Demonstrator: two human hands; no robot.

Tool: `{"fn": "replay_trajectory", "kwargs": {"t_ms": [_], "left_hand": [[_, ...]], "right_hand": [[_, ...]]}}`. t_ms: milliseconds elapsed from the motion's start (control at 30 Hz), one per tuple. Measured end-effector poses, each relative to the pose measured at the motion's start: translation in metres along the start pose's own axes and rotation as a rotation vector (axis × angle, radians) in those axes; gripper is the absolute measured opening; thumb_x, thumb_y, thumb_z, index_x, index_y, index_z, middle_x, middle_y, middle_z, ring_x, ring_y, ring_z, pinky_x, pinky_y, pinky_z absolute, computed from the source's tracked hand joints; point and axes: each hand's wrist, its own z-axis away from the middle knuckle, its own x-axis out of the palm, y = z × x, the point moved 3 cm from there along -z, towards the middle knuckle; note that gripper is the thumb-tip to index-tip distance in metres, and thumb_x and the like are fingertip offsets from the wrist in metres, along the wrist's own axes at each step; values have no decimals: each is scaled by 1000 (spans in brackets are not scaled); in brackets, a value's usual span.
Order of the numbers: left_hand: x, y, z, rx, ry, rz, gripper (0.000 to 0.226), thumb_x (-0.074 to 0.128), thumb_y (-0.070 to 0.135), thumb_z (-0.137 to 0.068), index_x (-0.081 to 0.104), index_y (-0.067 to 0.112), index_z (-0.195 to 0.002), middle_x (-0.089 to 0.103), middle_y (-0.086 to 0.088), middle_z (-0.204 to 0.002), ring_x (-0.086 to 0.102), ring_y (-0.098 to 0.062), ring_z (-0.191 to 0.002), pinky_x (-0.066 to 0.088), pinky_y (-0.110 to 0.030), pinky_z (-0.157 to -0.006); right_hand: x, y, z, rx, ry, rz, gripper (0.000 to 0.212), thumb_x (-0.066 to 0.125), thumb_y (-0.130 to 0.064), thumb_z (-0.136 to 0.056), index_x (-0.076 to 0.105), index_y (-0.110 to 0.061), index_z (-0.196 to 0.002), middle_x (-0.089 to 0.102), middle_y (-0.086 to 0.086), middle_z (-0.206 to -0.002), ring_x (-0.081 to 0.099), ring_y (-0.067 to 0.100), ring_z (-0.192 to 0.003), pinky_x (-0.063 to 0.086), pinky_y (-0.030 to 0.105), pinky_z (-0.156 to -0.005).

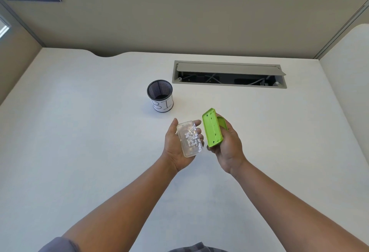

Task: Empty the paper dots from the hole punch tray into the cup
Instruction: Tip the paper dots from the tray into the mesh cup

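My left hand [175, 148] holds a clear plastic tray [184, 130], palm up, above the white desk. White paper dots [192, 139] lie heaped in the tray's middle. Just to the right, my right hand [229, 148] grips the green hole punch [212, 128] with its underside turned toward me. The tray is apart from the punch. A black mesh cup [160, 96] with a white paper label stands upright on the desk, beyond and slightly left of both hands.
An open cable slot [229, 75] with a raised grey flap is set into the desk behind the hands. Beige partition walls [179, 22] close off the back and both sides. The white desk [79, 132] stretches wide on the left.
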Motion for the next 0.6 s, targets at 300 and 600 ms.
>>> {"fn": "replay_trajectory", "kwargs": {"t_ms": [300,600], "left_hand": [[-12,9,0,12,-11,-5,67,39,62,-96,70,3,-107,59,-9,-80,60,-23,-65,53,-30,-65],[-21,16,-4,2,-10,-19,67,39,61,-96,71,4,-108,60,-8,-81,61,-23,-66,51,-32,-67]], "right_hand": [[-27,19,-17,-421,114,1387,59,48,-33,-100,28,-37,-156,61,1,-124,62,27,-106,52,39,-79],[-27,46,-35,-532,85,1811,71,71,-28,-86,43,-27,-151,61,6,-91,60,30,-65,33,30,-46]]}}
